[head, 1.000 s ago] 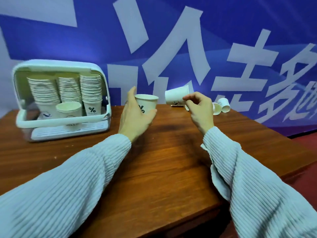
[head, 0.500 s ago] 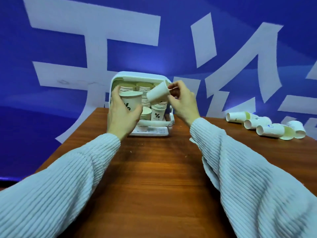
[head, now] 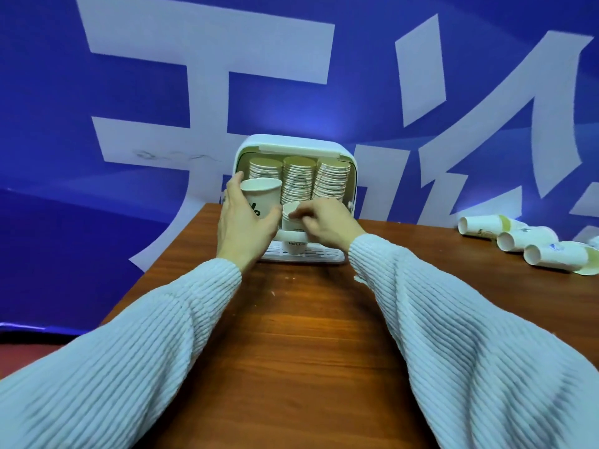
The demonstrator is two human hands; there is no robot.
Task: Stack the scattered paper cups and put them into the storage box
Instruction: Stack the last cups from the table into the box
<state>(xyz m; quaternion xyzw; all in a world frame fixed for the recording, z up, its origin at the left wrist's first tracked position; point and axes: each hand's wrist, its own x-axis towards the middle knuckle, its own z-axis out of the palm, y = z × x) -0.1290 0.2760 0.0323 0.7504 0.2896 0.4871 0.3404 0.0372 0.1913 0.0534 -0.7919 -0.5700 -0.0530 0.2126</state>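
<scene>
A white storage box stands open at the table's far edge, with three tall stacks of paper cups inside. My left hand grips an upright paper cup with a "%" mark in front of the box's left side. My right hand pinches the rim of another cup that sits upright in the box's front, behind its white front bar. Several loose cups lie on their sides at the table's far right.
The brown wooden table runs from me to the box; its left edge slants close by the box. A blue banner with large white characters hangs behind the table.
The view swung left and centred on the box. My right hand lowered its tilted cup into the box's front, now upright. My left hand kept its cup by the box.
</scene>
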